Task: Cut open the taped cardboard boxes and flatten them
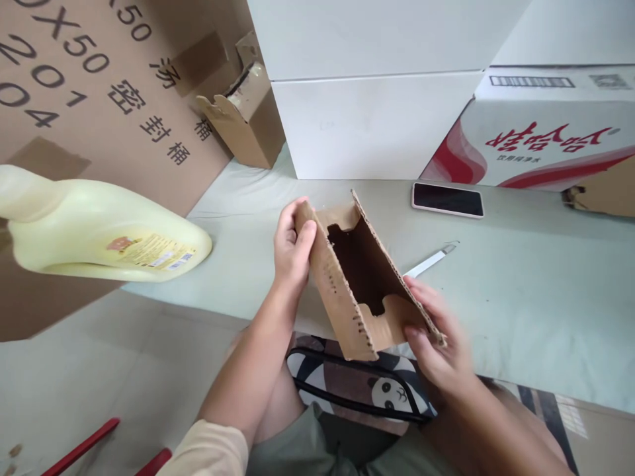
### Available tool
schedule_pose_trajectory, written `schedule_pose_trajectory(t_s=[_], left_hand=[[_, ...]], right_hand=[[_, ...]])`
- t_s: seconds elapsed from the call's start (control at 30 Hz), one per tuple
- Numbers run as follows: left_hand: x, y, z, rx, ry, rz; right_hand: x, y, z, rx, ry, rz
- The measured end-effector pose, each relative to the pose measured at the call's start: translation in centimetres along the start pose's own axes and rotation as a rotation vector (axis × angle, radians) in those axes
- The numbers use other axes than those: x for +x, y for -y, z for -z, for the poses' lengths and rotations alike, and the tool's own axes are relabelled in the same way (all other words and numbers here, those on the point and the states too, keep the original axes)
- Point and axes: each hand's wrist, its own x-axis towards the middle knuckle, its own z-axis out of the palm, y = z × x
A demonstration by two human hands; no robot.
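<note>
A small brown cardboard box is tilted above the table's near edge, its open side facing up and toward me. Rough cut edges and notched end flaps show around the dark inside. My left hand grips its far left corner, thumb on the outer wall. At the near right end, my right hand is closed on the other wall, slightly blurred, with the thumb at the end flap. Just beyond the box lies a white-handled tool with a thin hooked tip, partly hidden by the box.
A black-screened phone lies near white boxes at the back. Another cut cardboard box stands back left, against a large printed carton. A pale yellow jug is at left. A red-and-white carton stands back right.
</note>
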Motion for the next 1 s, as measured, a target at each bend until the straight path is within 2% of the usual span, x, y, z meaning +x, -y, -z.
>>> schedule_pose_trajectory(t_s=[0.07,0.17,0.37,0.53,0.67,0.8,0.83,0.9,1.0], left_hand=[[0.0,0.5,0.1,0.053,0.035,-0.006],[0.1,1.0,0.8,0.156,0.127,-0.108],[0.1,1.1,2.2,0.431,0.404,-0.339],[0.2,0.7,2.5,0.512,0.445,-0.4],[0.8,1.2,3.3,0.504,0.365,-0.418],[1.5,1.9,4.4,0.386,0.154,-0.329],[1.7,1.9,4.6,0.356,0.096,-0.291],[2.1,1.8,5.0,0.308,-0.014,-0.215],[2.5,1.4,4.9,0.239,-0.136,-0.116]], right_hand=[[0.0,-0.2,0.1,0.007,0.045,0.055],[0.1,-0.5,0.1,0.026,0.065,0.128],[0.2,-0.3,0.1,0.011,0.08,0.089],[-0.7,-1.2,-0.3,0.084,0.055,0.056],[-1.6,-3.5,-0.6,0.214,-0.071,-0.214],[-1.4,-5.6,-0.8,0.286,-0.175,-0.427],[-1.3,-5.7,-1.0,0.306,-0.162,-0.46],[-1.1,-5.6,-1.3,0.381,-0.052,-0.495],[-1.2,-4.9,-1.5,0.519,0.162,-0.38]])
